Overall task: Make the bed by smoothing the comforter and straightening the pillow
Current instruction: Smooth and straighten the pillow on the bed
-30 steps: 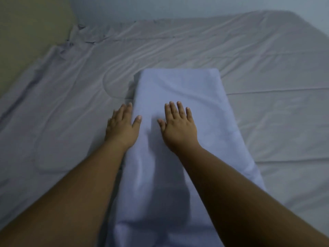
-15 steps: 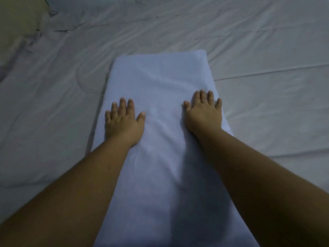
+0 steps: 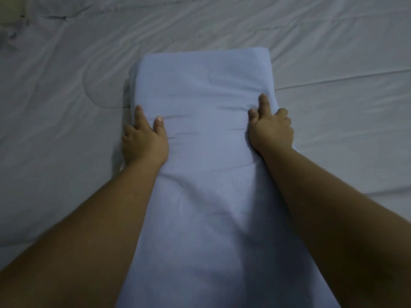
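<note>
Head view: the long blue pillow [image 3: 200,152] lies lengthwise on the pale comforter [image 3: 66,130], mid-bed, well clear of its edges. The left hand [image 3: 144,138] and right hand [image 3: 270,130] clamp its 2 long sides, fingers curled over the edges and thumbs on top, pinching creases across it, probably to shift or square it.

Both bare forearms reach toward 12 o'clock. Left hand [image 3: 144,141] at 10 o'clock, thumb and index extended, other fingers curled under. Right hand [image 3: 271,131] at 2 o'clock, same pinching pose.
</note>
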